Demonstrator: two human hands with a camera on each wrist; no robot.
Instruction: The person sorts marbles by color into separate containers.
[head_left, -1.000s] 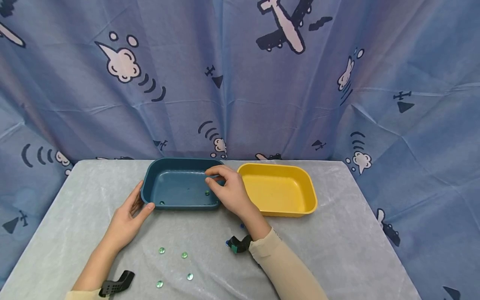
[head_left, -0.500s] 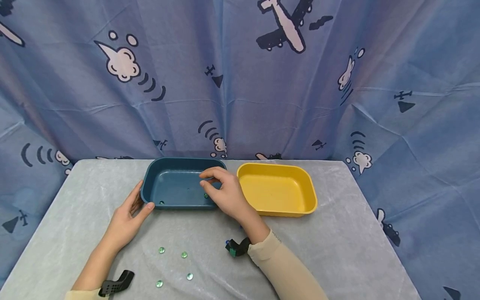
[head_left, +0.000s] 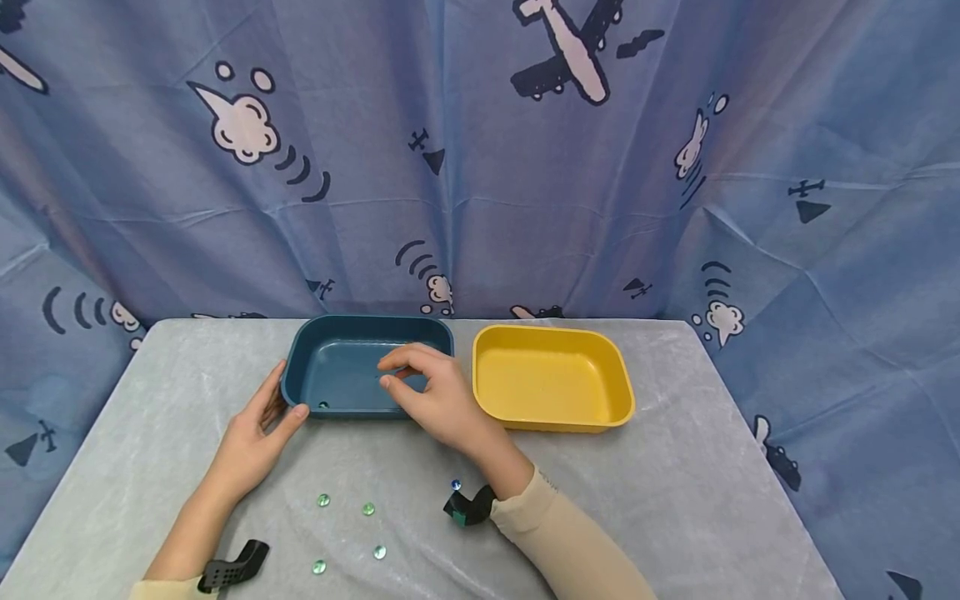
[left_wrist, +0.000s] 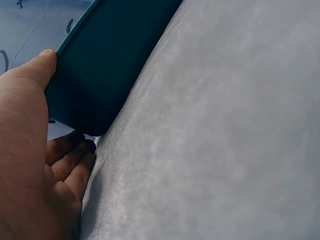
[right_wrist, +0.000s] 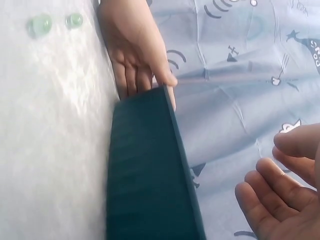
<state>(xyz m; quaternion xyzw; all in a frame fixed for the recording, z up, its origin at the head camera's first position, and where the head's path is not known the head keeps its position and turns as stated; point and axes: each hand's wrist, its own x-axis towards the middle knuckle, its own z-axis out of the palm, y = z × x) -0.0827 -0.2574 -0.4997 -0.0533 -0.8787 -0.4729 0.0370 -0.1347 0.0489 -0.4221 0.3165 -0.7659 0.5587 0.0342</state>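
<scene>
My left hand (head_left: 251,450) grips the near left corner of a dark teal plastic tray (head_left: 330,329), its thumb at the rim and its fingers along the outer side, as the left wrist view also shows. Over the right part of that tray hovers my right hand (head_left: 446,404), fingers bent, with a gap between thumb and index finger and nothing visible in it. In the right wrist view the right hand's fingers (right_wrist: 265,195) are loosely curled above the rim. A green glass bead (head_left: 323,406) lies inside the tray by the front wall; the right hand hides part of the tray floor.
A yellow tray (head_left: 551,421) stands to the right of the teal one. Several green glass beads (head_left: 368,508) lie spread on the grey cloth (head_left: 675,517) in front. One blue bead (head_left: 456,484) lies near the right wrist's camera mount (head_left: 471,507). A patterned blue curtain (head_left: 480,208) hangs behind.
My right hand has moved left and slightly toward me over the teal tray, covering a green bead seen there before. The blue bead shows fully now. My left hand stays put.
</scene>
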